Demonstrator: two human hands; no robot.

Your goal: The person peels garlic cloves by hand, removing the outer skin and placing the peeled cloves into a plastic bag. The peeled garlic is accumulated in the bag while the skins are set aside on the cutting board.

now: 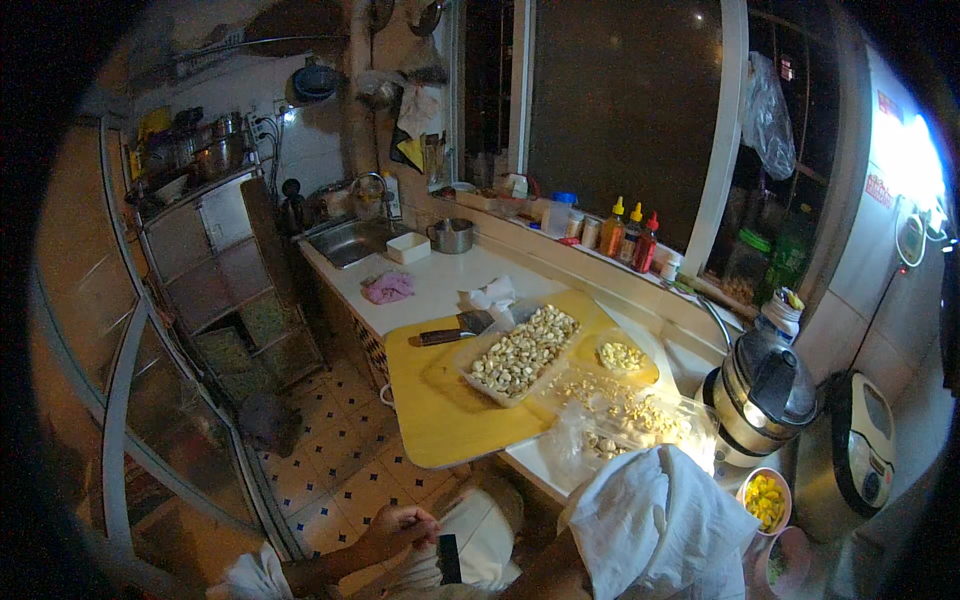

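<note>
My left hand [405, 529] hovers above my lap, its fingers curled together with no object visible in them. My right hand is out of view; a white sleeve [652, 517] and part of the forearm show at the lower right. Before me a yellow cutting board [435, 412] overhangs the counter edge. A clear plastic container [517, 390] on it is filled with what look like unpeeled garlic cloves [525, 349]. Paler, peeled-looking cloves [621, 355] lie in a small clear bowl. Skins and scraps [637, 409] cover a clear plastic tray beside a plastic bag [574, 435].
A cleaver [450, 330] lies by the container. Crumpled tissue [491, 292], a pink cloth [388, 286] and a sink [352, 244] are farther left. Rightward stand a silver-black appliance [757, 405], a rice cooker [847, 457] and a cup of yellow pieces [765, 502]. Sauce bottles [630, 236] line the sill.
</note>
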